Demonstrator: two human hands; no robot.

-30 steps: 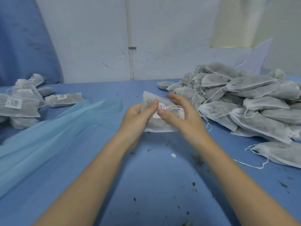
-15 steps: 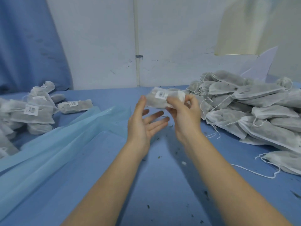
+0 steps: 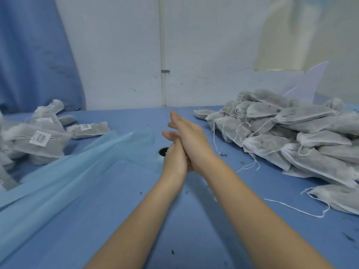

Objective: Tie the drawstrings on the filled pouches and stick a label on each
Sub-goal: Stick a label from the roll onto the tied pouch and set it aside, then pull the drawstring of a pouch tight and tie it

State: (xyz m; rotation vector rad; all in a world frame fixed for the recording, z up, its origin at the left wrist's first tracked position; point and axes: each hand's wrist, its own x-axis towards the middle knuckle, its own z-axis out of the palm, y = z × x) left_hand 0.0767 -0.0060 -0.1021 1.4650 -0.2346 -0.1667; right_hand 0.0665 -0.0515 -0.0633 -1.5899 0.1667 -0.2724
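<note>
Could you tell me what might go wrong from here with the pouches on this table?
Loose drawstrings trailing from the unlabelled pile could snag and tangle when one pouch is lifted. Herb crumbs scattered on the blue table might stick under a fresh label. The hole in the table could swallow small bits.

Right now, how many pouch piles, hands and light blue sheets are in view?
Pouch piles: 2, the labelled pile at left, the unlabelled pile at right
Hands: 2, left hand, right hand
Light blue sheet: 1
Total: 5
</note>
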